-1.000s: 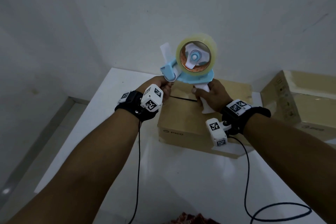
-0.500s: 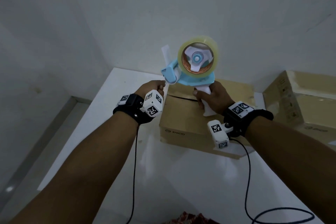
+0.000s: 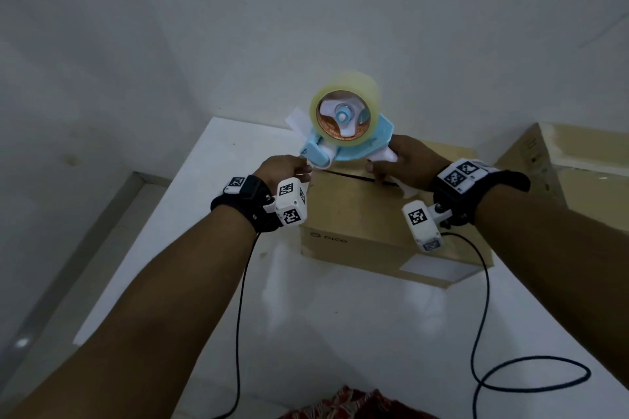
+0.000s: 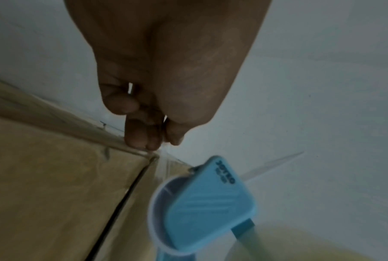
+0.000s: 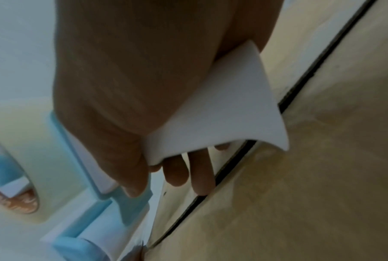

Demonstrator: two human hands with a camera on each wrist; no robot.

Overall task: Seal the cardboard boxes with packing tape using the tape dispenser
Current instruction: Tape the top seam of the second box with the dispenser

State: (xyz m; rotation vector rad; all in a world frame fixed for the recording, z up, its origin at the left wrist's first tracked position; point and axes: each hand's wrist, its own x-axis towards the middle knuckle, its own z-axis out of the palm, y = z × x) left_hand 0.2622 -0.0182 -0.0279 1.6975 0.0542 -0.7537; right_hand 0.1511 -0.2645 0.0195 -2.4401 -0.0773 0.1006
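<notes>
A blue tape dispenser [image 3: 350, 143] with a clear tape roll [image 3: 343, 112] hangs tilted over the left end of a brown cardboard box [image 3: 367, 214] whose top flaps meet at a dark seam. My right hand [image 3: 384, 165] grips its white handle [image 5: 215, 114], and the roll [image 5: 23, 141] sits left of the fingers. My left hand [image 3: 299, 168] pinches the clear tape end at the box's upper left corner. In the left wrist view the fingertips [image 4: 152, 141] meet just above the box edge [image 4: 126, 146], with the dispenser's blue head [image 4: 208, 203] below.
A second cardboard box [image 3: 575, 173] stands at the right, its top covered with tape. The white table [image 3: 340, 333] runs into a wall corner behind the boxes. Black wrist cables [image 3: 483, 343] trail over the table near me. A red patterned cloth [image 3: 354, 406] shows at the bottom edge.
The dispenser has tipped forward and down toward the box's left end. My left hand has shifted slightly left with the tape end, and the right hand has followed with the handle.
</notes>
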